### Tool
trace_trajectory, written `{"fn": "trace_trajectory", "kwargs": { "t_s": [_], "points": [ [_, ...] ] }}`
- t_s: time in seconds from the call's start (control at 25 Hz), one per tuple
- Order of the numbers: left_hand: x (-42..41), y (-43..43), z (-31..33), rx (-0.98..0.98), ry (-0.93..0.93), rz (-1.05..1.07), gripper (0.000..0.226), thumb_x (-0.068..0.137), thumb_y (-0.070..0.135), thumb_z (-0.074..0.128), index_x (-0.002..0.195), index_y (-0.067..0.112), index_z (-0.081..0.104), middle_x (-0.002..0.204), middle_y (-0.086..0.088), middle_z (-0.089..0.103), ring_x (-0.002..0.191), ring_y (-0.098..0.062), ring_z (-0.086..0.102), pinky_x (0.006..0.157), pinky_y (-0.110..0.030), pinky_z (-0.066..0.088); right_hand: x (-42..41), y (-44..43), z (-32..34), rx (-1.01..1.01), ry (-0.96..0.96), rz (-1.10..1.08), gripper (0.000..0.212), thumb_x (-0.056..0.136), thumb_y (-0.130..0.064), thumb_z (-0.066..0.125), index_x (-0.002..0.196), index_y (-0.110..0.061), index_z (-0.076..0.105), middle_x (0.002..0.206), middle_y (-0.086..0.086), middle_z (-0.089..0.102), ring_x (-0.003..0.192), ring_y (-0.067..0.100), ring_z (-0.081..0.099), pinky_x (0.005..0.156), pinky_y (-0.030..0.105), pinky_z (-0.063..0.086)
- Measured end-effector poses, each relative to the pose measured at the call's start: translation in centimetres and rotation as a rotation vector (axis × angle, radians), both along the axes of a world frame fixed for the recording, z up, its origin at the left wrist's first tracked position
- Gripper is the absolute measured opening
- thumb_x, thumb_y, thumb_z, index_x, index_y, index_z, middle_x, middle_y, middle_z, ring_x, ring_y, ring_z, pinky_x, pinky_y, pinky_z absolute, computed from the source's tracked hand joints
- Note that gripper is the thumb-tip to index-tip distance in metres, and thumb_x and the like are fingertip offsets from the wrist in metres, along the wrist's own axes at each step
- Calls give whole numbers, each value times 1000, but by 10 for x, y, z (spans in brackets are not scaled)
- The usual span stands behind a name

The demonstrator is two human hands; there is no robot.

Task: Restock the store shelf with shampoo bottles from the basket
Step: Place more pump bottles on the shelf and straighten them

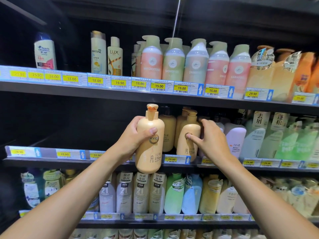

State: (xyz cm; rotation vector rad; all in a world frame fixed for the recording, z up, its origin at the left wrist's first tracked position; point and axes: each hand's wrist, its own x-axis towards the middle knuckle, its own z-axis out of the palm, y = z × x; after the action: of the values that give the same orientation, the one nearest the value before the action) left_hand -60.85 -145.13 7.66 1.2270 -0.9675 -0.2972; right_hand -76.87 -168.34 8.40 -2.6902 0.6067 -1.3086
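Note:
My left hand (pixel 137 138) grips a tan pump shampoo bottle (pixel 149 152), held upright in front of the middle shelf (pixel 51 162). My right hand (pixel 209 137) holds a second tan pump bottle (pixel 188 144) that stands at the front of that shelf, thumb on its label and fingers curled round its right side. More tan bottles (pixel 168 133) of the same kind stand behind these two. The basket is out of view.
The middle shelf is dark and bare to the left of the tan bottles. White and green bottles (pixel 283 140) fill its right part. The top shelf (pixel 103 93) carries pastel pump bottles (pixel 174 62); the lower shelf holds a row of white bottles (pixel 140 195).

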Motion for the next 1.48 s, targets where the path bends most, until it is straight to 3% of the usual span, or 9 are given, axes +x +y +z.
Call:
{"fn": "trace_trajectory", "kwargs": {
  "t_s": [0.12, 0.24, 0.36, 0.56, 0.68, 0.8, 0.96, 1.2, 1.48],
  "points": [
    [-7, 1, 5, 10, -23, -20, 85, 56, 55, 86, 126, 23, 51, 110, -3, 67, 92, -14, 73, 75, -32, 60, -7, 20, -4, 175, -308, 327, 23, 85, -26, 79, 106, -21, 71, 101, -6, 68, 88, 11, 64, 80, 39, 56],
    [-12, -3, 11, 20, -44, -63, 107, 48, 69, 94, 133, 23, 49, 116, -3, 67, 100, -17, 71, 81, -36, 61, -4, 52, -13, 580, -97, 664, 44, 73, -46, 83, 111, -26, 74, 101, -4, 76, 93, 15, 72, 88, 40, 60],
    [-21, -6, 16, 28, -106, -102, 109, 46, 71, 93, 134, 25, 47, 117, -2, 66, 103, -18, 70, 85, -38, 61, -2, 68, -13, 628, 108, 775, 61, 74, -38, 89, 128, -24, 66, 115, -7, 75, 110, 13, 70, 97, 40, 57],
    [-27, 0, 36, 35, -294, -114, 102, 59, 64, 91, 141, 24, 47, 127, -4, 64, 112, -16, 66, 88, -33, 58, -5, 75, -3, 527, -38, 743, 55, 75, -26, 90, 125, -30, 68, 111, -13, 75, 108, 7, 69, 93, 36, 58],
    [-23, 7, 39, 68, -449, 11, 85, 69, 50, 87, 143, 23, 53, 132, 6, 66, 119, -13, 65, 95, -31, 56, -6, 72, 3, 443, -80, 624, 58, 74, -30, 91, 127, -33, 67, 106, -20, 73, 104, -9, 63, 82, 8, 48],
    [-20, 10, 30, 107, -522, 88, 70, 77, 29, 91, 139, 25, 59, 128, 14, 69, 115, -8, 68, 95, -25, 55, -1, 67, 1, 315, -75, 513, 63, 69, -40, 92, 127, -36, 67, 110, -19, 66, 107, -9, 56, 79, 3, 40],
    [-15, 5, 23, 101, -542, 115, 70, 81, 11, 87, 142, 26, 57, 135, 14, 66, 119, -5, 66, 97, -19, 52, 11, 62, -5, 203, -41, 389, 65, 66, -46, 90, 126, -34, 65, 106, -14, 54, 103, -5, 48, 76, 8, 38],
    [2, -2, 13, 124, -561, 142, 73, 82, 16, 87, 145, 33, 54, 142, 15, 60, 126, -4, 61, 106, -28, 50, 12, 60, -10, 273, -102, 426, 56, 76, -21, 82, 127, -31, 60, 103, -14, 70, 92, -1, 67, 81, 22, 57],
    [14, -10, 3, 146, -532, 139, 74, 82, 12, 86, 139, 43, 52, 141, 16, 59, 126, 0, 60, 106, -25, 49, 19, 57, -23, 287, -83, 413, 51, 83, -19, 77, 128, -33, 58, 103, -14, 70, 89, 2, 69, 83, 30, 59]
  ]
}}
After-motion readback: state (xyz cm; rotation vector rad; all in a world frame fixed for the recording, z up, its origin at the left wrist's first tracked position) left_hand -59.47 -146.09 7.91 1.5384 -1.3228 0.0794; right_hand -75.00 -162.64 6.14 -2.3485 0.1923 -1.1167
